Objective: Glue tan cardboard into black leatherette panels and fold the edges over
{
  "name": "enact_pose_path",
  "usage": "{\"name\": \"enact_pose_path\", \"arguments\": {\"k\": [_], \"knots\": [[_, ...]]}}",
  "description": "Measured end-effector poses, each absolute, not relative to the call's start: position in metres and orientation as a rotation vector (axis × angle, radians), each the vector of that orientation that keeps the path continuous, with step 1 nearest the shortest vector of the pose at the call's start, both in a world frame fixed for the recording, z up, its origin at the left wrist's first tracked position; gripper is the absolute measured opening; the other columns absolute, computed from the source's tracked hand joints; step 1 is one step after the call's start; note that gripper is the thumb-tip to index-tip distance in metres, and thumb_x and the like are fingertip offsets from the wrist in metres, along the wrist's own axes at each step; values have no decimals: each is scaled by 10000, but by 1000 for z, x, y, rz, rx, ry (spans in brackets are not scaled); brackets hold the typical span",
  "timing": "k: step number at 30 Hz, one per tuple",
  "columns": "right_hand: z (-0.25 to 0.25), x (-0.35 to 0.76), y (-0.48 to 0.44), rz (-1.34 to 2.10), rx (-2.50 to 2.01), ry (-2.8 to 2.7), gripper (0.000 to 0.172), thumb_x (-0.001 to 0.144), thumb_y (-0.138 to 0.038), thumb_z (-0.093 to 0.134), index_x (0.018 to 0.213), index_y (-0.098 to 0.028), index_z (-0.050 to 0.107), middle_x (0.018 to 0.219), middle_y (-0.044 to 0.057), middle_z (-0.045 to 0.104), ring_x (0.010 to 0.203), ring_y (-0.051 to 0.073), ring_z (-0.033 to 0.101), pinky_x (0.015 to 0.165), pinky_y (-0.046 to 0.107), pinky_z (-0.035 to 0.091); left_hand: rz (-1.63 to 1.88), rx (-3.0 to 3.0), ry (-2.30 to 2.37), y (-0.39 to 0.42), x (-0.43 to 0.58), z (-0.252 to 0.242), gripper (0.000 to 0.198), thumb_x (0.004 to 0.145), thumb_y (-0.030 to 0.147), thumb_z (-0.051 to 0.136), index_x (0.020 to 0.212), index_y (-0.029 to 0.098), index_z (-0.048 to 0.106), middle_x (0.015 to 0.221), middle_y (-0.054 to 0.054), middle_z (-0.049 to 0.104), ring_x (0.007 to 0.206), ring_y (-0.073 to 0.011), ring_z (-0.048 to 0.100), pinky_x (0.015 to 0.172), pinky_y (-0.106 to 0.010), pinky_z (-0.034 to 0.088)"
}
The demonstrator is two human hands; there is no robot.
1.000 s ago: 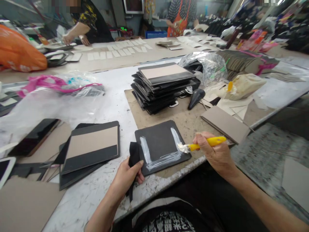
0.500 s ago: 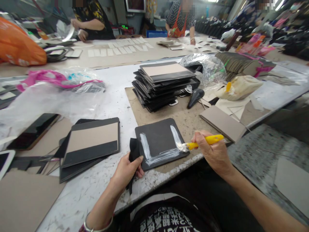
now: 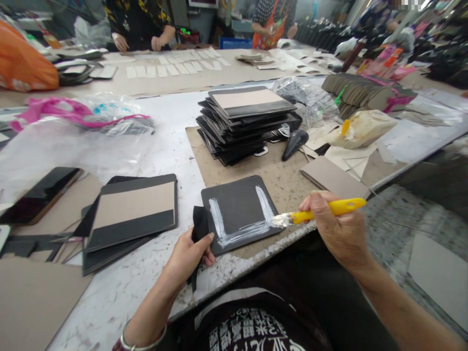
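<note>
A black square pad (image 3: 239,207) lies at the table's near edge, with white glue brushed along its left, bottom and right sides. My right hand (image 3: 338,229) is closed round a yellow-handled brush (image 3: 321,211); its glue-laden bristles sit at the pad's lower right corner. My left hand (image 3: 188,256) pinches a black fabric strip (image 3: 199,229) at the pad's left edge, which hangs over the table's rim.
A stack of black pads (image 3: 244,122) stands behind, topped by a tan-faced one. Similar tan-and-black pieces (image 3: 133,212) lie left, near a phone (image 3: 38,195). A grey board (image 3: 334,176), a black tool (image 3: 294,142), plastic bags and a glue pouch (image 3: 360,127) sit around. Other people work at the far table.
My right hand has drawn the brush a little right, off the pad's right side to its lower corner. The left hand keeps its hold. The view has shifted slightly.
</note>
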State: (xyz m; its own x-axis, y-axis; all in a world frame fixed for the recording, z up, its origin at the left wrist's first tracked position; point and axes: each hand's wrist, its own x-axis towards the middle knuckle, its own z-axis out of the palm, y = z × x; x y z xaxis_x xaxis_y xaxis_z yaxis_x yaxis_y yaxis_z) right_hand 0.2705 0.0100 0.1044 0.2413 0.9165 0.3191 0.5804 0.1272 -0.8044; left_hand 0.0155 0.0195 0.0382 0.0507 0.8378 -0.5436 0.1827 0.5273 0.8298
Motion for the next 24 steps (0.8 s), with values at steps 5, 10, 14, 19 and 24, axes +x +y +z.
{"name": "enact_pose_path", "arguments": {"k": [5,10,14,19,24], "knots": [[91,262,12,541,-1554,-1481,375,879,-472,453,622,-215,546,593,13,569,553,141,549,525,255,456,632,920,1465,20,17,40,194,670,326,568,597,201,438,384,-16,567,332,-129,511,380,-218,408],[89,265,12,500,-1616,-1453,385,881,-472,450,622,-206,552,580,4,568,522,126,540,506,240,445,641,910,1449,20,16,39,197,659,339,575,621,201,439,385,-10,567,331,-131,511,375,-219,408],[91,262,11,493,-1627,-1500,385,877,-474,459,620,-204,554,573,2,554,512,124,534,496,243,445,648,899,1436,20,15,38,197,663,333,576,626,198,436,387,4,556,331,-127,512,371,-216,411],[99,236,21,652,-1471,-1393,413,859,-503,476,599,-194,563,562,8,556,477,115,532,455,232,455,697,817,1400,18,15,39,187,668,310,580,635,197,435,395,33,524,341,-126,517,373,-219,424],[92,200,49,736,-1286,-1352,406,850,-504,493,615,-180,561,607,14,557,506,114,537,480,233,464,734,761,1369,19,17,39,195,685,300,563,610,201,414,389,51,488,317,-110,491,353,-206,401]]}}
